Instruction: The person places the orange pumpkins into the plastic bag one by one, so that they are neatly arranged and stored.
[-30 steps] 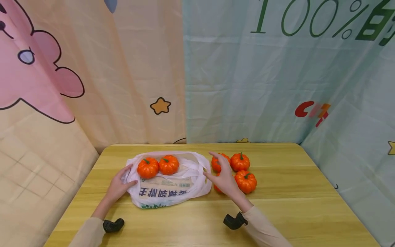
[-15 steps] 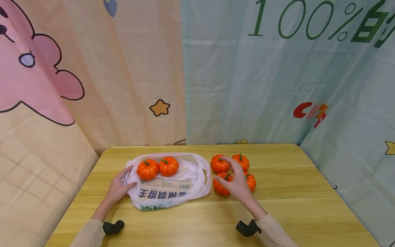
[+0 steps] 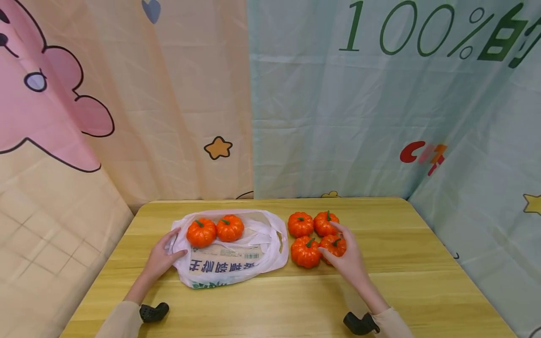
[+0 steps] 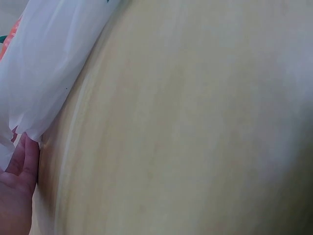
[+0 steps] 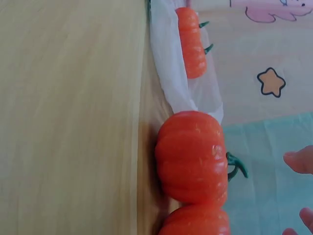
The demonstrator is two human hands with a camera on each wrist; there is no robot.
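A white plastic bag (image 3: 270, 263) with printed lettering lies on the table, two small orange pumpkins (image 3: 201, 233) in its open mouth. At the bag's left end, my left hand (image 3: 160, 258) holds its edge between thumb and fingers; the left wrist view shows the fingertips against the plastic. Several more pumpkins with green stems stand close together right of the bag. Over the front right pumpkin (image 3: 334, 246) hovers my right hand (image 3: 348, 258), thumb and fingers spread apart. In the right wrist view its fingertips are apart from the nearest pumpkin (image 5: 193, 156).
Wooden table (image 3: 270, 310) underneath, its back edge against a printed curtain (image 3: 338, 141). A front left pumpkin (image 3: 305, 252) and two back pumpkins (image 3: 300, 224) adjoin the one under my right hand. Black camera mounts (image 3: 154, 312) sit on both wrists.
My right hand has moved right, from beside the bag across the pumpkins to above the front right one. My left hand stays at the bag's left end.
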